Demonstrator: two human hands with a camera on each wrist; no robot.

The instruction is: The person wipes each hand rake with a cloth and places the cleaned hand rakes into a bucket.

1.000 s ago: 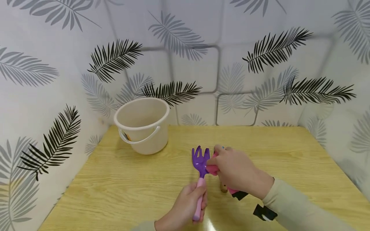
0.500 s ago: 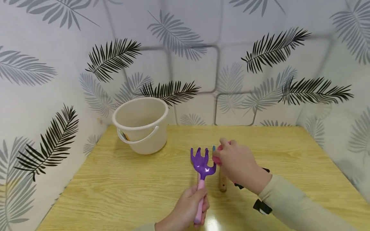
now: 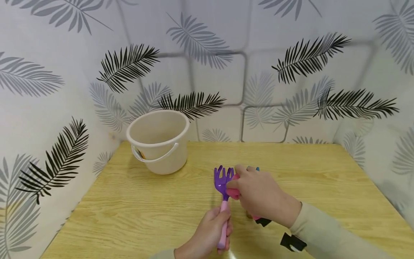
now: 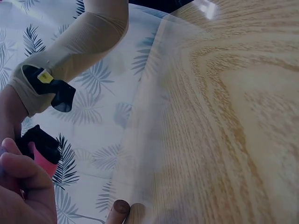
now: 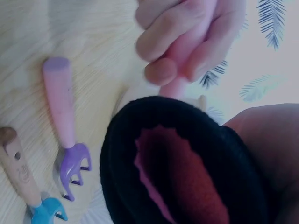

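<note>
My left hand (image 3: 208, 226) grips the pink handle of a hand rake (image 3: 224, 207) with a purple head. In my right hand (image 3: 265, 194) is a pink glove (image 3: 233, 190) with a black cuff (image 5: 114, 163); its pink part overlaps the right side of the rake's head in the head view. The cuff's mouth faces the right wrist camera and hides the rake's head there. A second purple rake (image 5: 70, 161) with a pink handle lies on the table. Beside it lies a blue rake (image 5: 21, 172) with a wooden handle, mostly covered by my right hand in the head view.
A cream bucket (image 3: 169, 158) with a white handle stands at the back left of the wooden table (image 3: 136, 208). Behind the table hangs a leaf-patterned backdrop (image 3: 207, 79). A wooden handle end (image 4: 120, 207) shows low in the left wrist view.
My right hand with the glove lifts off to the right of the rake's head, then returns left over it. My left hand keeps its grip and the rake turns slightly.
</note>
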